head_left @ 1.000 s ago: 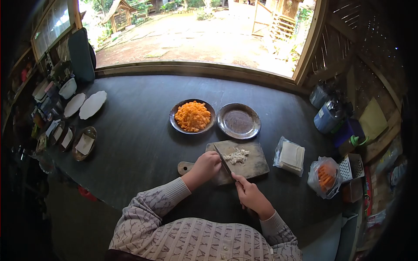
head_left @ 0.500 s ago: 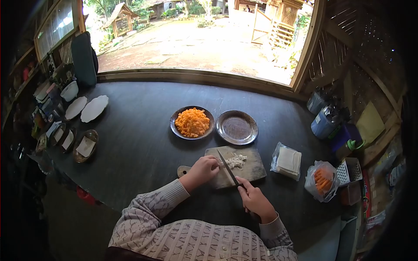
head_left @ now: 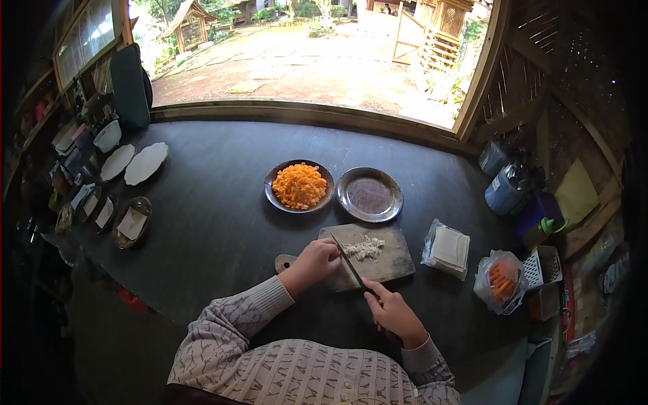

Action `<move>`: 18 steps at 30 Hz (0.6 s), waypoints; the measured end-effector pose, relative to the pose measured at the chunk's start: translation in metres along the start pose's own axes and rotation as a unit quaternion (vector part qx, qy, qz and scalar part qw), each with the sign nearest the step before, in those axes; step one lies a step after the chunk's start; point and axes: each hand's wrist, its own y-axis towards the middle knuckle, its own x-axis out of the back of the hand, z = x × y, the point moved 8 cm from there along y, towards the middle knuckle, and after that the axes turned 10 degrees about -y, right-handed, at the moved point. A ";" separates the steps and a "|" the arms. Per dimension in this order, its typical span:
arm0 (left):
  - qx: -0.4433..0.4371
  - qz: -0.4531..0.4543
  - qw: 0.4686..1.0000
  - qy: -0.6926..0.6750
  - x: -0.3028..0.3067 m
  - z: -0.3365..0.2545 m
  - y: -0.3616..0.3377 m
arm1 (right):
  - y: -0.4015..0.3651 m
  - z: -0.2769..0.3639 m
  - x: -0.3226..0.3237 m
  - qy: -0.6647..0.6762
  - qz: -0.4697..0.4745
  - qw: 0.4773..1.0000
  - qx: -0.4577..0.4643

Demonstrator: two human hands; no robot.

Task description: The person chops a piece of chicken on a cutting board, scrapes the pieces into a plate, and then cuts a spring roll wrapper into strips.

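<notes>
A wooden cutting board (head_left: 395, 260) lies in front of me, with a small heap of pale shredded food (head_left: 366, 248) on it. My right hand (head_left: 395, 312) is closed around the handle of a knife (head_left: 349, 263), whose dark blade slants up and left across the board. At the board's left side my left hand (head_left: 312, 265) has its fingers curled beside the blade; whatever they hold is hidden. Behind the board stand a bowl of diced orange food (head_left: 299, 185) and a brown plate (head_left: 370, 194) with nothing on it.
Right of the board lie a packet of square pale sheets (head_left: 447, 250) and a plastic bag of orange pieces (head_left: 501, 282). White plates (head_left: 146, 164) and small brown dishes (head_left: 133, 223) stand at the left. A white basket (head_left: 542, 266) and containers line the right edge.
The knife blade has shifted slightly left, closer to my left fingers. The whole view has moved a little; the board, bowl and plate stay in place.
</notes>
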 end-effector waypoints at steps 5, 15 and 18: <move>0.006 -0.003 1.000 0.003 0.000 -0.002 -0.001 | 0.002 0.000 -0.002 -0.023 -0.009 1.000 -0.001; 0.011 0.005 1.000 0.020 -0.002 -0.001 0.000 | 0.024 -0.007 -0.011 0.030 -0.002 0.999 -0.013; 0.005 0.004 1.000 0.010 0.000 -0.001 0.000 | 0.024 -0.007 -0.012 0.028 -0.008 1.000 -0.007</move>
